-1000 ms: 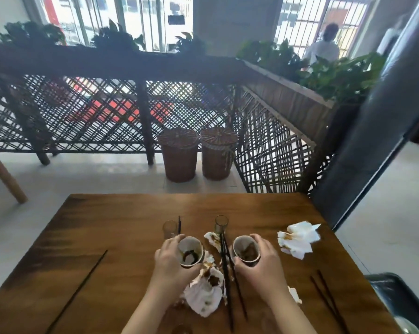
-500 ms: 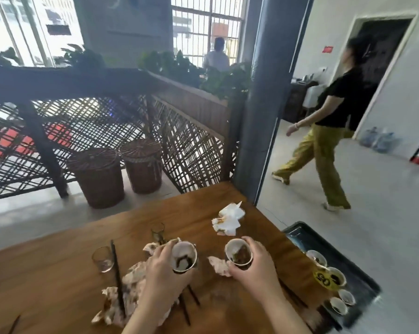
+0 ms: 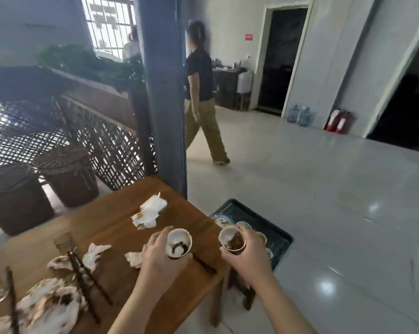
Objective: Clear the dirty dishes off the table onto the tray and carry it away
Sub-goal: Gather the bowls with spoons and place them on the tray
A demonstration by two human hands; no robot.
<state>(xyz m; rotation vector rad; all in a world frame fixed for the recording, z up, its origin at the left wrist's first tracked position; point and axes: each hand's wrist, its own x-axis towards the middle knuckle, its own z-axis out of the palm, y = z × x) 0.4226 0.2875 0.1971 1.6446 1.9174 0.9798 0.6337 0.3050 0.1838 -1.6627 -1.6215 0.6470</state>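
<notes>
Wooden counter point(image 3: 112, 227) lies under the left hand point(image 3: 160, 261) gripping a stained cup point(image 3: 178, 243); the right hand point(image 3: 248, 256) grips a second cup point(image 3: 232, 238) above the tray point(image 3: 261, 219).

The tray point(image 3: 251, 214) sits right of the table point(image 3: 102, 227). The left hand point(image 3: 160, 259) holds a cup point(image 3: 179, 243) over the table's right end — the right hand point(image 3: 249, 257) holds a second cup point(image 3: 232, 238) past it, over the tray. Napkins point(image 3: 149, 214) and chopsticks point(image 3: 83, 278) lie on the table; baskets point(image 3: 68, 174) stand behind it.
</notes>
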